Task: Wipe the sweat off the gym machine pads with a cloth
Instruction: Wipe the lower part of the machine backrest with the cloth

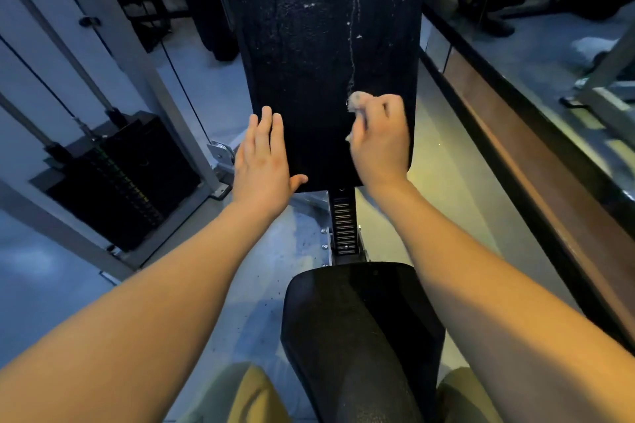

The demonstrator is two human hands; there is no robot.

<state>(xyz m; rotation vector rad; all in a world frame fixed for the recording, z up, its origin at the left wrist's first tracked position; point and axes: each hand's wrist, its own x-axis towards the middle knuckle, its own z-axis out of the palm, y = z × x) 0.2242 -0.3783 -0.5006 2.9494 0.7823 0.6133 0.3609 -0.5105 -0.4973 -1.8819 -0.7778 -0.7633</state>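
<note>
Wiping back pad point(326, 55) with cloth point(355, 100) balled in right hand point(378, 144); left hand point(264, 161) flat, fingers straight, at near-left edge. Next, likely: sweep farther up over sweat streaks point(351, 45).

Pads, blk: 2, i.e. back pad point(326, 62) and seat pad point(357, 336).
Cloth point(355, 101): 1, small.
Hands: 2, i.e. left hand point(264, 161) and right hand point(381, 141).
Forearms, bare: 2.
Weight stack point(117, 182): 1.
Cables, blk: 2 counted for certain, i.e. outer cable point(34, 75) and inner cable point(178, 79); any more too dim to tell.
Notched adj. post point(345, 223) betw. pads: 1.
Knees, tan trousers: 2, i.e. left knee point(247, 395) and right knee point(464, 395).
</note>
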